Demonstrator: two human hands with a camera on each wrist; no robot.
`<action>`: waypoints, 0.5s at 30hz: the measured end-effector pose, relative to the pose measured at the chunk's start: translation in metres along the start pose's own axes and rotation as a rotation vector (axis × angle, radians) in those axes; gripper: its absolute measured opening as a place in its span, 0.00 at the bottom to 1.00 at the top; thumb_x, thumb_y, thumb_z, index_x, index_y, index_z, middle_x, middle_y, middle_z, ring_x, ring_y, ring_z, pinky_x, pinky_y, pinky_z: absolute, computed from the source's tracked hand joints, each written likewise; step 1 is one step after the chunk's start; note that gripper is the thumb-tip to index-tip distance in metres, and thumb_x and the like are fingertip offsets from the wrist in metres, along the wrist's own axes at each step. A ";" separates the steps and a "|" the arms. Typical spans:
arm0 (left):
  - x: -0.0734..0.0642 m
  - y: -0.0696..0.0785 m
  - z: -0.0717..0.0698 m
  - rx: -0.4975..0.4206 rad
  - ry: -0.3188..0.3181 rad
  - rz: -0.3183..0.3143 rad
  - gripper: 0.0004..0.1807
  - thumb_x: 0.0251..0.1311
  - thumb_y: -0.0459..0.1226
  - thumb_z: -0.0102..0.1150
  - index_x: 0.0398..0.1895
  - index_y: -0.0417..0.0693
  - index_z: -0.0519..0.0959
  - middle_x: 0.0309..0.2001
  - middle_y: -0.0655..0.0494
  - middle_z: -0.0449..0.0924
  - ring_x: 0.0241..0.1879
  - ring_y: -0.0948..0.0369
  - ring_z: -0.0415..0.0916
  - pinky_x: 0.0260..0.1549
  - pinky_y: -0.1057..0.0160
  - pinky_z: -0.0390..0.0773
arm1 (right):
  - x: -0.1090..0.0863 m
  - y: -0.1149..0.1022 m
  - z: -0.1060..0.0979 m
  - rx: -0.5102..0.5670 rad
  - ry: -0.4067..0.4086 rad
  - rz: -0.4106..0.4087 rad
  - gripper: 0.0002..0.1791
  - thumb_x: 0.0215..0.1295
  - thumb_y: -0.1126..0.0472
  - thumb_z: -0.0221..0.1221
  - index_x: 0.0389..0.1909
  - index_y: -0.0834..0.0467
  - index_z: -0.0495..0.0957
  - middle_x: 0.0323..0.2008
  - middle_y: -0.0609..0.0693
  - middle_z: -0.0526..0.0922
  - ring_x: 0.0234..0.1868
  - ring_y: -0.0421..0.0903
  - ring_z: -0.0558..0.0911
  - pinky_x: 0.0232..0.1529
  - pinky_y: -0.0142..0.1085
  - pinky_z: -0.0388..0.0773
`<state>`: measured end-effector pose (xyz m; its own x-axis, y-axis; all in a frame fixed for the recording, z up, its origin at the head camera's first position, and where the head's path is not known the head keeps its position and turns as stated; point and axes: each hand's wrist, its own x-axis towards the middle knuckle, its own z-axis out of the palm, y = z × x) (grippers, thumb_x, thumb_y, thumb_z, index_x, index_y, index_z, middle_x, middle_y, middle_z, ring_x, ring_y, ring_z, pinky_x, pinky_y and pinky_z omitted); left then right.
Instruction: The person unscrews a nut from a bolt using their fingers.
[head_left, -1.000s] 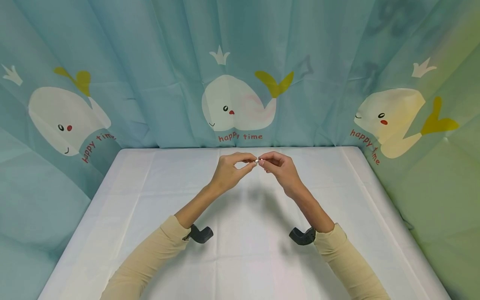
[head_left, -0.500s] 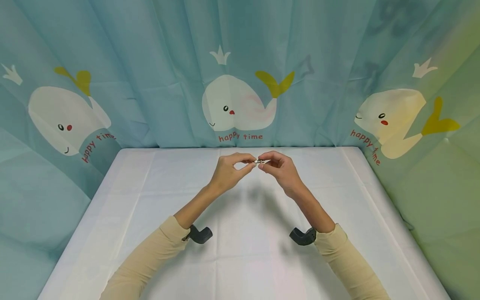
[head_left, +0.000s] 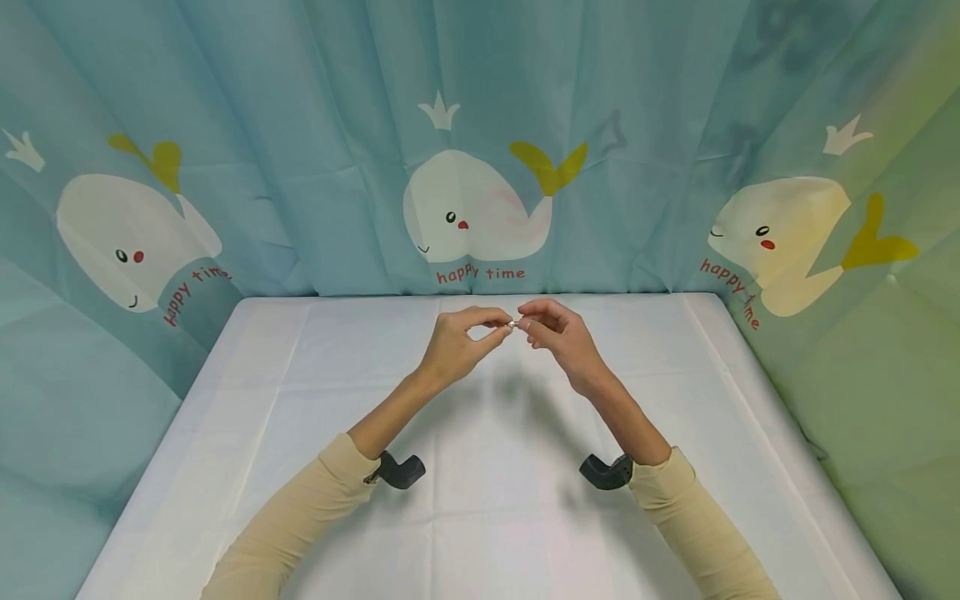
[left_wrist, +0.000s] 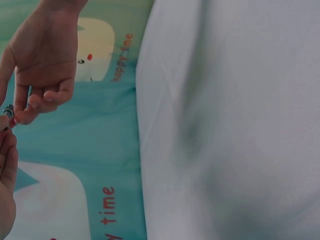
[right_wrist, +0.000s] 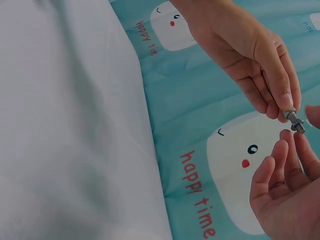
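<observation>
My left hand [head_left: 455, 343] pinches a small silvery metal bolt [right_wrist: 290, 116] by one end between thumb and index finger. A nut [right_wrist: 297, 124] sits on the shaft, close to its free threaded end. My right hand [head_left: 564, 340] is around that free end, fingers loosely bent. In the right wrist view its fingertips [right_wrist: 299, 136] are right at the threaded tip, while the thumb [right_wrist: 313, 115] stands apart from the bolt. Seen from the left wrist, the nut [left_wrist: 8, 111] shows between the two hands at the left edge. Both hands are raised above the table.
A white cloth covers the table [head_left: 480, 500]. Behind and beside it hangs a blue-green curtain [head_left: 337, 100] with printed whales. Black curved wrist mounts [head_left: 402, 470] stick inward from both beige sleeves [head_left: 300, 512].
The left hand stays in place with the bolt. The right fingers and thumb shift around its free end, spreading to show more of the bolt half a second ago, and now sit slightly raised.
</observation>
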<state>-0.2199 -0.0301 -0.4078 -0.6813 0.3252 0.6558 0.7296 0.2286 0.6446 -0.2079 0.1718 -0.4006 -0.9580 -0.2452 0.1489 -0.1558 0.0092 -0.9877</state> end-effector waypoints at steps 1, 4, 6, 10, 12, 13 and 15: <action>0.000 0.000 0.000 0.002 -0.001 0.000 0.05 0.59 0.29 0.69 0.38 0.41 0.87 0.36 0.53 0.87 0.37 0.62 0.82 0.39 0.65 0.81 | 0.000 0.000 0.000 -0.002 0.008 0.013 0.14 0.70 0.62 0.59 0.52 0.66 0.77 0.39 0.51 0.81 0.36 0.47 0.76 0.40 0.34 0.77; 0.000 0.000 0.000 0.006 -0.003 -0.001 0.04 0.59 0.29 0.68 0.38 0.41 0.87 0.36 0.53 0.87 0.37 0.62 0.82 0.39 0.65 0.81 | 0.001 -0.002 0.000 -0.015 0.027 0.041 0.14 0.71 0.59 0.60 0.47 0.67 0.79 0.36 0.50 0.82 0.36 0.50 0.76 0.41 0.35 0.77; 0.000 0.000 0.001 0.007 -0.004 -0.003 0.04 0.59 0.29 0.68 0.38 0.41 0.87 0.36 0.54 0.87 0.37 0.62 0.82 0.39 0.65 0.81 | 0.001 -0.002 0.000 -0.018 0.028 0.049 0.14 0.71 0.59 0.60 0.45 0.68 0.79 0.35 0.50 0.83 0.36 0.51 0.76 0.41 0.35 0.77; 0.000 -0.001 0.001 0.003 -0.002 -0.001 0.05 0.59 0.29 0.69 0.38 0.42 0.87 0.36 0.54 0.87 0.37 0.62 0.82 0.39 0.64 0.81 | 0.001 -0.002 0.000 -0.008 0.024 0.039 0.13 0.70 0.61 0.60 0.45 0.70 0.79 0.34 0.49 0.83 0.35 0.47 0.77 0.41 0.34 0.77; 0.000 -0.001 0.001 0.005 0.000 0.000 0.05 0.59 0.29 0.69 0.38 0.42 0.87 0.35 0.54 0.87 0.37 0.62 0.82 0.39 0.64 0.81 | 0.001 -0.002 0.000 -0.002 0.023 0.032 0.13 0.69 0.62 0.61 0.45 0.70 0.79 0.35 0.49 0.83 0.36 0.48 0.77 0.41 0.35 0.77; 0.000 -0.001 0.001 0.005 0.000 0.002 0.05 0.59 0.29 0.69 0.38 0.42 0.87 0.35 0.54 0.86 0.36 0.62 0.82 0.39 0.64 0.81 | 0.001 -0.002 0.001 0.001 0.022 0.028 0.13 0.69 0.62 0.61 0.45 0.70 0.79 0.35 0.49 0.83 0.35 0.47 0.77 0.42 0.36 0.77; 0.000 0.000 0.000 0.007 -0.001 -0.001 0.05 0.59 0.29 0.68 0.38 0.42 0.87 0.35 0.54 0.87 0.37 0.62 0.82 0.39 0.64 0.81 | 0.001 -0.002 0.001 0.006 0.023 0.020 0.13 0.69 0.63 0.61 0.45 0.70 0.79 0.35 0.48 0.83 0.35 0.49 0.76 0.42 0.38 0.77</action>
<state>-0.2199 -0.0300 -0.4081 -0.6817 0.3257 0.6551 0.7296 0.2356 0.6420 -0.2081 0.1708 -0.3981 -0.9661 -0.2231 0.1297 -0.1348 0.0077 -0.9908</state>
